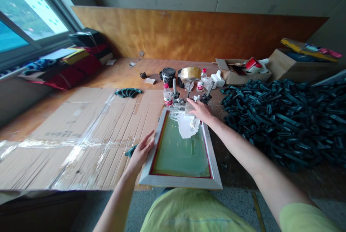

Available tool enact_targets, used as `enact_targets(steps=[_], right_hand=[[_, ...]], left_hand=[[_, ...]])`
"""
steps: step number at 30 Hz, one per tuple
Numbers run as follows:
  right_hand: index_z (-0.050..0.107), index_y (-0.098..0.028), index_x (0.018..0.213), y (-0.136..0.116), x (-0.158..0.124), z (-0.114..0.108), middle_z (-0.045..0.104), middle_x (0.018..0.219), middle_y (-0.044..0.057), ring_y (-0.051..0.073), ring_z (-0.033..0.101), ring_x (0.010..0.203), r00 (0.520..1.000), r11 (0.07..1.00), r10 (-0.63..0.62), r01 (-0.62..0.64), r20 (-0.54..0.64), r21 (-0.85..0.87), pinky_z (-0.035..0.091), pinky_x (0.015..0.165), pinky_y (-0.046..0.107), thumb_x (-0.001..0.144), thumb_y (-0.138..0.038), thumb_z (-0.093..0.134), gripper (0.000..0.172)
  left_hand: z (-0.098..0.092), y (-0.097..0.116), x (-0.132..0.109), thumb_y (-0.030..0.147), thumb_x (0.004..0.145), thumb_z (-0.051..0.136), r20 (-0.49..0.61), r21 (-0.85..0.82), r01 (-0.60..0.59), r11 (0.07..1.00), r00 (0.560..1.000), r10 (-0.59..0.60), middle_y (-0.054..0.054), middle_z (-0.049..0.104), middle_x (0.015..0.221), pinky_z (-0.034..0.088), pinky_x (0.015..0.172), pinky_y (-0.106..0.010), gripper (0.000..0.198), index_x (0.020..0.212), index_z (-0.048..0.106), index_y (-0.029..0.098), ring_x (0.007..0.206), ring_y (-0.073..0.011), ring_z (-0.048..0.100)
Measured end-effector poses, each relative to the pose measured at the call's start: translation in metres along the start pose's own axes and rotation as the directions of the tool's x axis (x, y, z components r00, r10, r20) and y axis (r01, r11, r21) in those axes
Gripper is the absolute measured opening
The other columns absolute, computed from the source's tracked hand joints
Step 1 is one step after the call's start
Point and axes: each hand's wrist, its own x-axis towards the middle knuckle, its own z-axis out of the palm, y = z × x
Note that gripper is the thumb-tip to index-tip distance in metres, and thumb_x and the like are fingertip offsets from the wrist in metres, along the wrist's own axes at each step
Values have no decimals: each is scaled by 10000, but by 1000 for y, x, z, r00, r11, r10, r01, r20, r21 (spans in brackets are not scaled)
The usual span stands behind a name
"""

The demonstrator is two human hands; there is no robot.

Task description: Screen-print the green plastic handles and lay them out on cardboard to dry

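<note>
A screen-printing frame [215, 160] with a pale border and green mesh lies in front of me. White ink [187, 127] is smeared thickly over the far part of its mesh. My right hand [201, 111] is at the frame's far end, fingers on a pale squeegee [190, 108] just beyond the ink. Beside the frame's left border is my left hand [142, 150], its fingers stretched out and apart. A dark green plastic part [131, 151] shows at the outer side of that hand, partly hidden by it. Metal hinge clamps [178, 101] stand at the frame's far edge.
A large heap of dark green plastic parts [281, 123] lies to the right. Several similar parts [128, 92] lie together on the cardboard [89, 127] at left. Behind the frame are a bottle [168, 96], a black tub [168, 76] and a tape roll [190, 74]. Boxes [248, 77] stand back right.
</note>
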Motion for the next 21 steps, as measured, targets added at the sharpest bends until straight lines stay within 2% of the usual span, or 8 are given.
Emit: enact_targets(steps=[4,7,12,14,16,18,19,21], right_hand=[[563,-242,1312,36,-10,-15,679,1083,77,229,625,948,958,977,209,-214,-196,-5,465,824,324,912,-314,570,407],[654,-199,1098,58,-45,-3,709,928,69,223,635,854,923,935,355,-354,-149,30,456,763,309,936,-318,507,249],[611,-191,1151,43,-97,48,694,985,66,212,620,917,987,988,132,-138,88,68,443,795,307,880,-359,624,319],[612,-215,1151,28,-104,57,666,1063,66,223,582,1023,991,999,44,-48,129,26,423,862,331,847,-322,678,329],[645,-217,1055,11,-107,57,645,1056,61,220,554,1046,989,999,32,-31,141,-7,405,890,340,855,-272,670,209],[661,-201,977,-12,-113,53,631,994,61,213,543,1004,994,1000,30,-29,107,-12,405,877,334,885,-266,632,116],[665,-195,958,-25,-117,53,624,963,63,214,536,983,997,1000,-2,3,81,-11,406,868,334,902,-281,609,117],[672,-197,961,-53,-129,54,618,927,66,213,525,957,986,987,-159,159,59,2,406,861,336,936,-302,549,164]], left_hand=[[7,48,7,707,757,567,0,-134,-159,978,987,160,-29,708,853,493,577,-262,600,1043,679,191,652,-165,623],[20,84,27,677,796,539,-64,-254,-387,886,921,384,-43,703,905,496,597,-244,533,953,658,182,702,-148,628],[36,123,49,632,820,535,-149,-249,-462,851,887,438,-45,672,730,464,551,-207,483,889,625,162,688,-141,636],[43,112,46,657,824,515,-194,-269,-472,840,881,433,-35,680,766,473,579,-204,509,960,619,177,705,-129,642],[55,81,36,677,809,529,-163,-270,-369,889,928,336,-42,699,821,485,583,-213,548,1037,616,186,711,-134,651],[72,37,21,700,774,563,25,-209,-106,972,993,113,-85,721,861,502,556,-240,614,1063,629,162,721,-172,672],[80,14,12,708,756,580,169,-143,79,987,984,-54,-125,731,907,518,547,-270,653,1079,637,144,748,-209,688],[93,-27,-2,694,781,561,248,-170,261,950,945,-215,-150,734,991,550,583,-312,637,1112,629,154,843,-251,707]])
